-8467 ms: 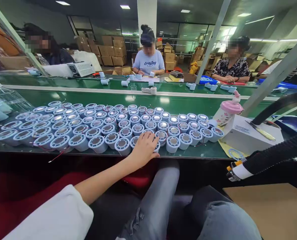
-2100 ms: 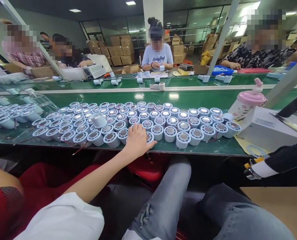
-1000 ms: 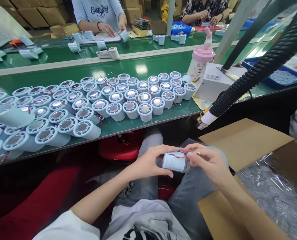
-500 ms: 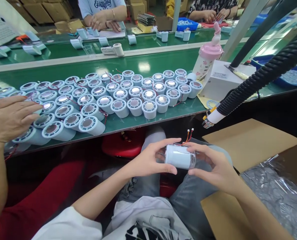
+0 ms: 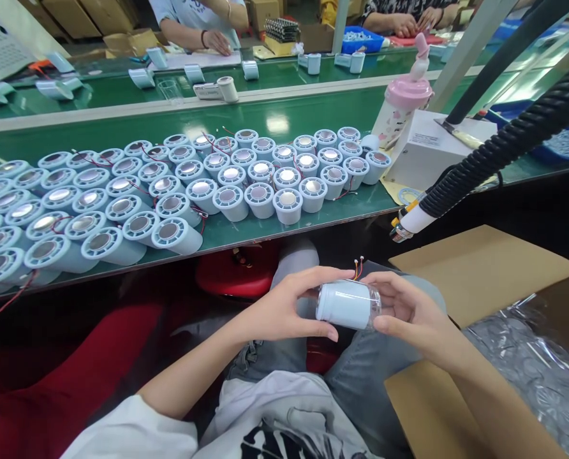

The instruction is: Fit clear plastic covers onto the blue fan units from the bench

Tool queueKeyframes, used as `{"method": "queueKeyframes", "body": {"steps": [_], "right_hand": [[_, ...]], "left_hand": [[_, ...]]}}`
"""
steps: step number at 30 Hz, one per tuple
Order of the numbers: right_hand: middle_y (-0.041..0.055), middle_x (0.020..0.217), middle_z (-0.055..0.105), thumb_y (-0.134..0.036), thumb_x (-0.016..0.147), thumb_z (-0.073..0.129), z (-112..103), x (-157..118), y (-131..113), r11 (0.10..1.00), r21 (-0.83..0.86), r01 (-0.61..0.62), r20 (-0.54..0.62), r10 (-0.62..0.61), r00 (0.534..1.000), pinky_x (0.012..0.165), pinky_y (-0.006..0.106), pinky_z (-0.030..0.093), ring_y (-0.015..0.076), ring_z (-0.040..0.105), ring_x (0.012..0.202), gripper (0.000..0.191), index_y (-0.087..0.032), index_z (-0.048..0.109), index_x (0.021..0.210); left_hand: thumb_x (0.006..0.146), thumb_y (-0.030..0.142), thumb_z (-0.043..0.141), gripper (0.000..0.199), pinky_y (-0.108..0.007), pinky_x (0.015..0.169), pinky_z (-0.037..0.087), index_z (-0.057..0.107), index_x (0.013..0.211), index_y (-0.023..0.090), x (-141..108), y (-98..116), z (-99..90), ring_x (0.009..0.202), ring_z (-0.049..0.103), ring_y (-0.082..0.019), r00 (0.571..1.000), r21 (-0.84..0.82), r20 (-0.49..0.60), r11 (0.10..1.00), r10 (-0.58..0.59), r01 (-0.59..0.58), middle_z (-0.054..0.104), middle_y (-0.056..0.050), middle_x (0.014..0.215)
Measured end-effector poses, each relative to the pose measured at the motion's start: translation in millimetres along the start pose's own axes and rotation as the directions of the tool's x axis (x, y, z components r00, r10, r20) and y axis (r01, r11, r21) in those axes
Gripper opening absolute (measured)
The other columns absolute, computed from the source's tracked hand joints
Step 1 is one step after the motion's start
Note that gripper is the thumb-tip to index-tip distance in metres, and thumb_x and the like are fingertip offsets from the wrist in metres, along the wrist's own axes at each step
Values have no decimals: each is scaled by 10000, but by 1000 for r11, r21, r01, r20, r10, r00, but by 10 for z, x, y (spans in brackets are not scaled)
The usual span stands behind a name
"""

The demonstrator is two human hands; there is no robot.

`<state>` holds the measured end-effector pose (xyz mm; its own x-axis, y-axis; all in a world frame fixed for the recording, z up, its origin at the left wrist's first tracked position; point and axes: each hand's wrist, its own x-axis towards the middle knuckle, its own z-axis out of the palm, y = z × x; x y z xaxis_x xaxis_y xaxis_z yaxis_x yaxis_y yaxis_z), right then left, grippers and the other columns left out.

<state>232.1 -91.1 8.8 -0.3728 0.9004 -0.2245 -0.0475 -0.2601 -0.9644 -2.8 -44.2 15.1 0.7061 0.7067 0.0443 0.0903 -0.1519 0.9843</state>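
Above my lap I hold a light-blue cylindrical housing (image 5: 344,304) lying on its side, with a clear plastic cup (image 5: 375,301) over it and showing at its right end. Thin red and yellow wires (image 5: 358,269) with small white plugs stick up behind it. My left hand (image 5: 291,309) curls around the left part, thumb below and fingers along the top. At the right end, my right hand (image 5: 406,312) grips the cup between thumb and fingers. On the green bench ahead stand many similar light-blue housings (image 5: 231,203) with round metallic centres, several trailing wires.
An open cardboard box (image 5: 485,271) at my right holds clear plastic cups (image 5: 528,370). A black corrugated hose (image 5: 499,143) hangs above it. A pink-lidded bottle (image 5: 402,105) stands by a white box (image 5: 430,150). Two people work across the bench. A red stool (image 5: 234,274) is under the bench.
Another person's hand at the left has left the view. The housing in my hands has tilted slightly and shifted a little right, with its wires now leaning further left.
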Motion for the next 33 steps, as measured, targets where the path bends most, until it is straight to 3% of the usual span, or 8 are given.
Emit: {"method": "queueKeyframes", "body": {"steps": [8,12,19,25,29,33], "right_hand": [[2,875,653,-441,809,702,51,14,29,969,207,-133,-36,144,989,626,214,556,121,631,709,366,-225,537,1053],[14,767,671,-542,838,623,80,30,42,947,251,-202,12,206,979,585,225,560,132,657,618,407,-187,511,1001],[7,575,666,-670,796,581,141,49,40,866,389,-314,68,313,947,451,140,516,111,641,462,500,-183,502,873],[56,652,700,-676,863,464,148,54,37,794,438,-421,171,386,907,422,97,493,85,640,448,545,-144,582,876],[46,649,685,-714,851,430,182,56,47,827,404,-391,160,357,920,389,113,485,94,631,441,582,-148,563,881],[8,617,645,-721,829,462,216,28,72,915,316,-251,9,261,965,358,148,481,130,637,476,551,-178,498,922]], "left_hand": [[637,169,822,786,-317,1022,454,501,1346,275,-4,-33,-18,1281,488,-234,997,23,30,997,77,-77,543,-80,1365],[619,142,830,804,-318,1034,447,505,1339,293,-3,-57,-16,1271,500,-224,992,13,37,993,118,-118,548,-67,1362],[631,149,824,765,-375,1058,426,529,1320,304,21,-50,-21,1309,462,-253,984,-8,48,985,172,-172,503,-87,1408],[665,172,806,725,-348,999,465,527,1319,315,15,-15,7,1285,478,-257,984,39,24,983,178,-179,524,-89,1370],[711,195,775,629,-327,962,483,548,1290,287,12,18,30,1218,532,-240,982,73,15,980,186,-187,550,-98,1311],[728,169,754,621,-360,1017,440,534,1296,286,2,24,29,1207,536,-234,970,135,19,961,241,-241,547,-97,1312]]}}
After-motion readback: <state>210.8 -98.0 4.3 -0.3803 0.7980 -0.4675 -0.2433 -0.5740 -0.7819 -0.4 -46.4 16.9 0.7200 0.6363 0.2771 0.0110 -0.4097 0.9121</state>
